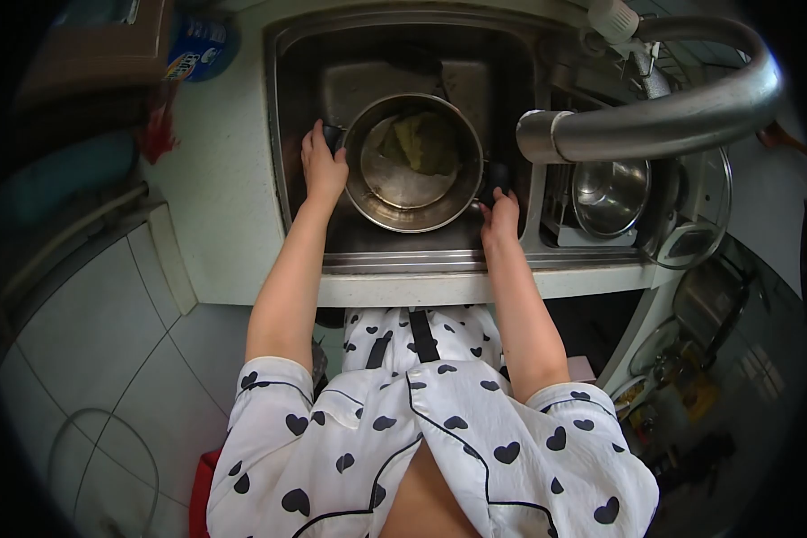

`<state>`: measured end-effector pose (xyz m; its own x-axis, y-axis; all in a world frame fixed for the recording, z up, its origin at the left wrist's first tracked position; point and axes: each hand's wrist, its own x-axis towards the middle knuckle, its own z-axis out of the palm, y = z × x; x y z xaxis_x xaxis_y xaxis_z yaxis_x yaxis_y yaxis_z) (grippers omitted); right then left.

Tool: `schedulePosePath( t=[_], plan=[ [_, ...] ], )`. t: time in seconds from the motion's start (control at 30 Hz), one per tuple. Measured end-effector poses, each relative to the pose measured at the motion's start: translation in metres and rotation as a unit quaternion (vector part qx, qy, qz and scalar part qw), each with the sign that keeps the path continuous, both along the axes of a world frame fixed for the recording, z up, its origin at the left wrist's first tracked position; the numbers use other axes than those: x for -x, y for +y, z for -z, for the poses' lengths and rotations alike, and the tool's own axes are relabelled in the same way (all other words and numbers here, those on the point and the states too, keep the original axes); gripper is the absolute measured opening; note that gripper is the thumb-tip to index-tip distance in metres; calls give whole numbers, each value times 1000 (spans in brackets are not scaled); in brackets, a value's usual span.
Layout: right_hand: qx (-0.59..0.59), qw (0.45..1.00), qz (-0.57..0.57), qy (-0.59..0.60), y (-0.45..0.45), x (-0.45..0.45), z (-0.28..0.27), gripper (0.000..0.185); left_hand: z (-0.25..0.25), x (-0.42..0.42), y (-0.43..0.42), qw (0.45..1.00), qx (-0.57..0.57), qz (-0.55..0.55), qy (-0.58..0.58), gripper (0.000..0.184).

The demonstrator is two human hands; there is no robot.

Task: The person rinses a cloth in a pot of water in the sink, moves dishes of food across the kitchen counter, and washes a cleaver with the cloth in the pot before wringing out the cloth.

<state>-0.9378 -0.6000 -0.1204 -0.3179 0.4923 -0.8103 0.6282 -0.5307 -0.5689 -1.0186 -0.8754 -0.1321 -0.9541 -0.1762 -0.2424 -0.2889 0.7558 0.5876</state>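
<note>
A round stainless steel pot (pixel 374 208) with black side handles is in the left basin of the sink. Inside it lies a crumpled yellowish-green piece (pixel 424 143); whether it is cloth or leaf I cannot tell. My left hand (pixel 323 167) is closed on the pot's left handle (pixel 334 136), thumb toward the pot wall. On the other side, my right hand (pixel 501 217) grips the lower part of the right handle (pixel 497 177). Some of the fingers are hidden by the handles.
A thick curved metal faucet (pixel 663 125) reaches over the right side of the sink (pixel 394 261). A metal bowl (pixel 611 193) and a glass lid (pixel 719 211) stand to the right. On the left counter (pixel 220 215) are a blue package (pixel 202 47) and a red item (pixel 159 125).
</note>
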Motion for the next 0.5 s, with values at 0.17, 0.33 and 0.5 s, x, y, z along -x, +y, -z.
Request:
schedulePosePath(
  t=[0.17,0.33,0.5],
  plan=[
    [-41,996,-75,36,-5,-6,0,57,2,-8,3,999,38,7,32,61],
    [-334,894,-296,52,-39,-12,-39,60,-33,-17,35,985,-14,76,153,52],
    [-197,884,-405,126,-77,1,-5,51,5,-22,79,980,-151,114,-62,57]
  ],
)
